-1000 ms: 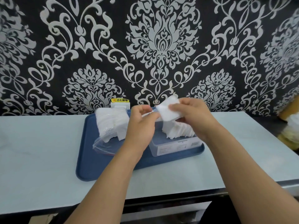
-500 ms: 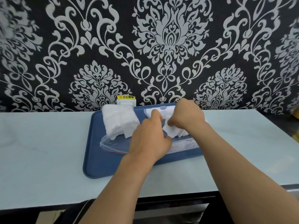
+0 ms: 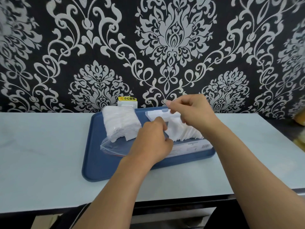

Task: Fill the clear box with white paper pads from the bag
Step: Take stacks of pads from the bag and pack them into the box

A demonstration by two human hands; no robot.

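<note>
A clear box (image 3: 189, 147) stands on the right half of a blue tray (image 3: 92, 162), its lid (image 3: 156, 112) open at the back. A row of white paper pads (image 3: 183, 131) stands upright in the box. To its left lies a clear plastic bag (image 3: 113, 146) holding a stack of white pads (image 3: 120, 123). My left hand (image 3: 151, 139) is curled against the left end of the row in the box, fingertips pinching the pads. My right hand (image 3: 191, 111) hovers just above the row with loosely bent fingers and nothing visible in it.
The tray sits on a pale table (image 3: 41, 154) against a patterned black-and-white wall. A wall socket with a yellow warning label (image 3: 127, 103) is behind the bag. Yellowish objects (image 3: 300, 119) show at the far right edge.
The pad held up between both hands went down into the box. My right hand has since lifted off the row, while my left hand stays at the pads.
</note>
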